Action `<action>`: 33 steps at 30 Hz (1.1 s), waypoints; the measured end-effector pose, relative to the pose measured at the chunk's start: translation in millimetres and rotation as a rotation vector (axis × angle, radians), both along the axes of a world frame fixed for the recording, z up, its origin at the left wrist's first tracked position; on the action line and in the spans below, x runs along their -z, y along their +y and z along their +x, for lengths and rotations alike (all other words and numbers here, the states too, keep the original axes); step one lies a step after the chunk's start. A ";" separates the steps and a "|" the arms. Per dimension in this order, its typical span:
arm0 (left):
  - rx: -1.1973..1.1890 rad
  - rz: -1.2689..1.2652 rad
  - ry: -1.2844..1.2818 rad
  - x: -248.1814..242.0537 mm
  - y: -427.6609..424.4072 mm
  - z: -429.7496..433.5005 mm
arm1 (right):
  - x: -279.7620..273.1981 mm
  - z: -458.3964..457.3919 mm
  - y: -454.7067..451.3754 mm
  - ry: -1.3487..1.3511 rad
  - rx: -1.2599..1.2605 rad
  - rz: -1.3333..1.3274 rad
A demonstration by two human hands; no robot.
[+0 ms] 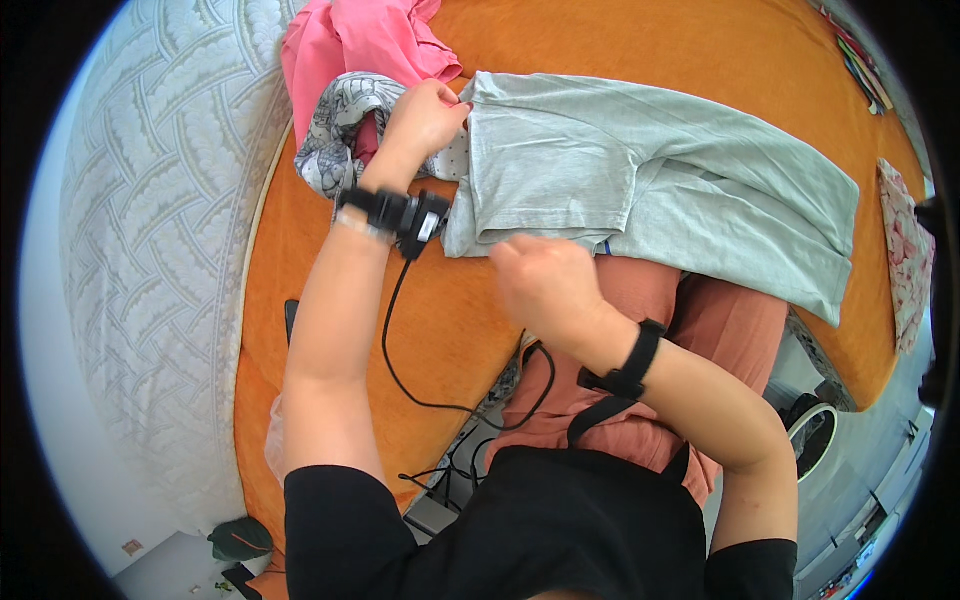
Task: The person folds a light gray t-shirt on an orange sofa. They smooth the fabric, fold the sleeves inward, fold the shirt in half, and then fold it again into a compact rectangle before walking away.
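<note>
A light grey-green short-sleeved garment (720, 180), probably a T-shirt, lies folded lengthwise across the orange cover (630, 37) and the top of my legs. At its upper left corner is my left hand (427, 116), thumb and fingers pinched on the cloth edge. My right hand (544, 285), blurred, hovers by the lower left edge of the garment with its fingers curled; whether it holds any cloth is not clear. A patterned grey and white cloth (322, 150) lies bunched under my left wrist, against a pink cloth (375, 37). Each wrist wears a black strap, the left one with a small camera.
A quilted pale backrest (172, 225) rises along the left. A black cable (386, 330) hangs from the left wrist to more cables near my lap. A floral cloth (900, 255) lies at the far right, and a round bin (817, 442) stands on the floor below.
</note>
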State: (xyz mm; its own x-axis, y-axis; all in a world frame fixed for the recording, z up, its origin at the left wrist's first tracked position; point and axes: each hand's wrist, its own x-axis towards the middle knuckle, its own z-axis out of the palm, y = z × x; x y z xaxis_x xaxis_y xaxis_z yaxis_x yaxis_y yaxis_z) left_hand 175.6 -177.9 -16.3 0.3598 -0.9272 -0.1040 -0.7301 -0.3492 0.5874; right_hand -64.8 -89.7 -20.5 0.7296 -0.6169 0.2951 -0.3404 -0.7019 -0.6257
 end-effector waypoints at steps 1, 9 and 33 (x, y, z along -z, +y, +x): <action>0.016 -0.139 -0.090 -5.3 16.0 -5.9 | -4.1 -7.1 -3.8 -0.040 0.039 -0.017; 0.123 -0.095 0.066 -16.7 133.5 -75.7 | -17.2 -64.2 -53.8 0.250 0.176 -0.062; 0.162 -0.305 -0.006 20.8 147.8 -75.0 | -3.0 -99.6 -71.8 0.185 0.098 -0.082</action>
